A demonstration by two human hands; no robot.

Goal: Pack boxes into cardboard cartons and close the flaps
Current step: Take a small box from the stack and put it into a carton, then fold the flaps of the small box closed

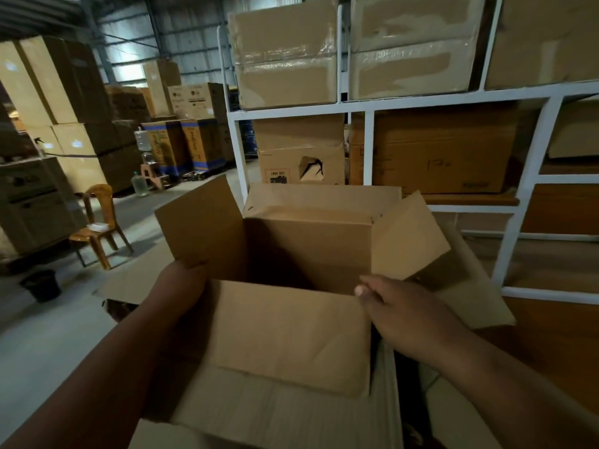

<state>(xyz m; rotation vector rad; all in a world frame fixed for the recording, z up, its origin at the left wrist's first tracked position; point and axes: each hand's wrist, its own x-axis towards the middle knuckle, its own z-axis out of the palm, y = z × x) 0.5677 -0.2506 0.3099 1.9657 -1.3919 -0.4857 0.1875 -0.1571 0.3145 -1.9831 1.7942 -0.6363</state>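
Open carton (301,254) sits right in front of the person, before the white rack (531,163), flaps up, looks empty (light, flimsy corrugate). Left hand (181,286) grips the left wall; right hand (398,306) pinches the right corner. Best held at the stiffer corners.

One open carton (291,247), two hands, one chair (97,222), one bucket (42,285)

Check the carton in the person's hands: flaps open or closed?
Open. The carton has its left, far and right flaps standing up or splayed out, and the dark inside shows. Left hand and right hand hold its sides.
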